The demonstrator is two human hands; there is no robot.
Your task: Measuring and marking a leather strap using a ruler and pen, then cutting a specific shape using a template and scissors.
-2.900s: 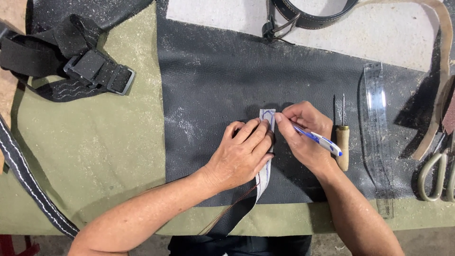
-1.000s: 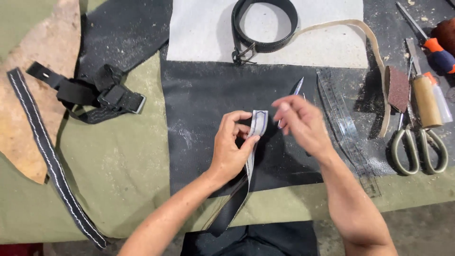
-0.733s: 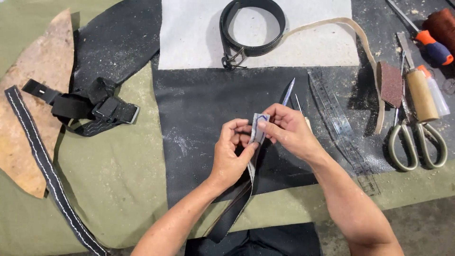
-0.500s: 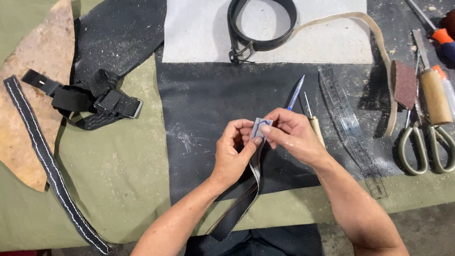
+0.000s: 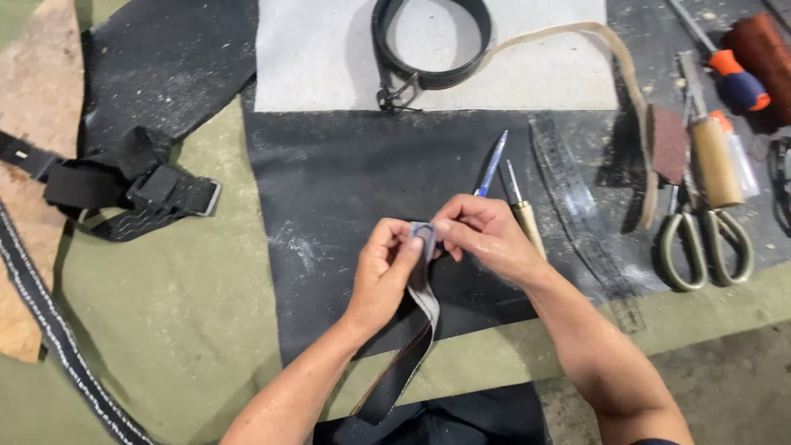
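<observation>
A dark leather strap with a pale grey underside hangs from both hands over a black mat. My left hand pinches the strap's rounded end from the left, thumb on top. My right hand pinches the same end from the right. A blue pen and a wooden-handled awl lie on the mat just behind my right hand. The strap's lower part trails off the table's front edge.
A coiled black belt and a tan strap lie at the back. Scissors, a clear ruler, a wooden-handled tool and an orange-handled screwdriver sit right. Black buckled webbing lies left.
My right hand has laid the pen down on the mat and joined the left on the strap's end. The strap has been lifted off the mat.
</observation>
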